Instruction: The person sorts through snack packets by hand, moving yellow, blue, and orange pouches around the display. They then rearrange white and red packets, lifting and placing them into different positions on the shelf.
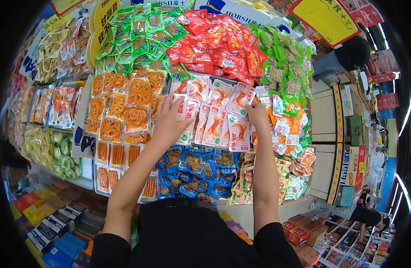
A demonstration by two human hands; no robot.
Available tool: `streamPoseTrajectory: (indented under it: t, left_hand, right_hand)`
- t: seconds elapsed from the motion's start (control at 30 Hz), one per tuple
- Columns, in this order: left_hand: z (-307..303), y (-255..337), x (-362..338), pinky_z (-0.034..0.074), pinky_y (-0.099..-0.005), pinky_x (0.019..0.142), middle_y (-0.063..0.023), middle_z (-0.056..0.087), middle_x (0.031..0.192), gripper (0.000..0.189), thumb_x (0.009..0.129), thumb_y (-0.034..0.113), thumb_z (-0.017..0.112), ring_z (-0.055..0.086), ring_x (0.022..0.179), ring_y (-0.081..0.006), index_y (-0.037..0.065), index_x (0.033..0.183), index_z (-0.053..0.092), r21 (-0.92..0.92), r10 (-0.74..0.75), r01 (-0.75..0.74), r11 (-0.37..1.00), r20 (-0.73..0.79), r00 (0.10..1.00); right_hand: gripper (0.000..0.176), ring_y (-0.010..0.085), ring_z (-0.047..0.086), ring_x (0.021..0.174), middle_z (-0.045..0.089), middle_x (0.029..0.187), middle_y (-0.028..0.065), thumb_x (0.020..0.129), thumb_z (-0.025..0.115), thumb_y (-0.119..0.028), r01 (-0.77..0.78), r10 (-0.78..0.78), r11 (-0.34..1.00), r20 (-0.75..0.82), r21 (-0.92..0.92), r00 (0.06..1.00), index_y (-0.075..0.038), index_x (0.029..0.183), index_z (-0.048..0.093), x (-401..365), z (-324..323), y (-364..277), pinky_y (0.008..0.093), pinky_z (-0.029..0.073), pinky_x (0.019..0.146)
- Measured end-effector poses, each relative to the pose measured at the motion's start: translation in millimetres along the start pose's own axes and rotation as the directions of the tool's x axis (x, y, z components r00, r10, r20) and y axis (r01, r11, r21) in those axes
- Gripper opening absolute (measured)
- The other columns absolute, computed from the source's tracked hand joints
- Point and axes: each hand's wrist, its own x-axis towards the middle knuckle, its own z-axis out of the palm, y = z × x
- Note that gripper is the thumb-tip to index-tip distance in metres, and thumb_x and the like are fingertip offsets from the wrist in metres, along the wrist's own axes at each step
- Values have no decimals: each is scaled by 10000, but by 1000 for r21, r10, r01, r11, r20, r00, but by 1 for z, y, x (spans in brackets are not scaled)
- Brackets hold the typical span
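White-and-pink snack packets [213, 124] lie in overlapping rows in a dark-edged tray at the middle of the display. My left hand [168, 121] rests at the tray's left side, fingers spread over the packets there, its thumb pointing right. On the right side, my right hand [258, 115] is closed, its fingertips pinching the edge of a snack packet [240, 99]. The palm side of that hand is hidden from me. Orange lotus-root slice packs [136, 92] sit just left of my left hand. Orange-and-white packets [283, 123] lie right of my right hand.
Green packets [138, 27], red packets [219, 44] and green-clear packets [281, 62] are heaped behind. Blue packets [196, 167] lie nearest my body. A yellow sign [326, 20] hangs at upper right. Boxes [62, 228] stand low on the left. Other people [350, 53] are at the right.
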Motion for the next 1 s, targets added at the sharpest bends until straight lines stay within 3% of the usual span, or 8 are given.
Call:
streamPoseTrajectory:
  t: [0.17, 0.23, 0.33, 0.53, 0.6, 0.7, 0.9, 1.0]
  left_hand:
    - [-2, 5, 0, 238, -476, 1091, -237, 276, 1435, 671, 747, 307, 737, 231, 1339, -408, 37, 1295, 459, 14, 26, -26, 1000, -23, 999]
    - [-1, 5, -1, 232, -477, 1093, -253, 252, 1445, 704, 738, 302, 747, 221, 1344, -411, 38, 1314, 441, -2, 12, -12, 1000, -67, 998]
    - [-4, 3, -2, 226, -475, 1094, -267, 239, 1448, 747, 726, 306, 757, 219, 1345, -415, 35, 1335, 419, -66, -80, 76, 995, -65, 995]
    - [0, -9, -4, 265, -435, 1084, -266, 241, 1450, 762, 705, 288, 768, 271, 1337, -397, 25, 1332, 424, -166, -140, 134, 977, -24, 990]
    - [-3, -7, -5, 281, -419, 1079, -262, 244, 1452, 748, 708, 281, 765, 288, 1334, -386, 22, 1326, 433, -153, -141, 137, 979, -19, 990]
    - [-3, -6, -6, 275, -429, 1081, -253, 239, 1457, 749, 717, 285, 758, 279, 1335, -392, 27, 1335, 422, -164, -142, 138, 977, -10, 990]
    - [-3, -4, -6, 269, -416, 1084, -241, 247, 1457, 741, 721, 253, 752, 296, 1330, -384, 35, 1341, 410, -135, -136, 134, 982, -5, 991]
    - [-3, -6, -6, 271, -413, 1084, -238, 244, 1459, 733, 722, 253, 750, 296, 1330, -382, 39, 1339, 414, -134, -133, 132, 982, 0, 991]
  right_hand:
    - [238, 385, 622, 735, 617, 698, 204, 817, 573, -190, 161, -393, 851, -404, -500, 826, 47, 836, 584, -17, 11, -34, 432, 491, 682]
    - [271, 355, 638, 790, 644, 774, 223, 817, 578, -210, 493, -542, 840, -314, -226, 779, 59, 833, 614, -12, 21, -48, 414, 491, 716]
    - [308, 344, 641, 822, 660, 853, 215, 798, 607, -259, 262, -302, 931, 134, 253, 944, 34, 875, 661, 7, 58, -62, 412, 490, 753]
    - [396, 180, 612, 579, 631, 653, 89, 807, 661, -340, 184, -146, 963, 195, -195, 970, 15, 983, 657, 36, 105, -91, 332, 484, 552]
    - [339, 186, 616, 626, 642, 706, 90, 824, 647, -325, 154, -119, 980, 245, -129, 962, -13, 955, 659, 23, 98, -103, 325, 474, 586]
    - [170, 234, 610, 678, 624, 734, 130, 870, 589, -176, 540, -520, 834, -162, 116, 838, -7, 885, 579, 11, 100, -105, 330, 455, 616]
    - [180, 134, 569, 596, 591, 679, 65, 897, 557, -168, 548, -404, 731, -389, 406, 828, 12, 895, 558, -8, 39, -111, 285, 437, 533]
    - [161, 62, 427, 450, 524, 632, 7, 918, 539, -153, 188, -249, 845, 57, 501, 967, 1, 875, 556, -8, 17, -85, 213, 316, 406]
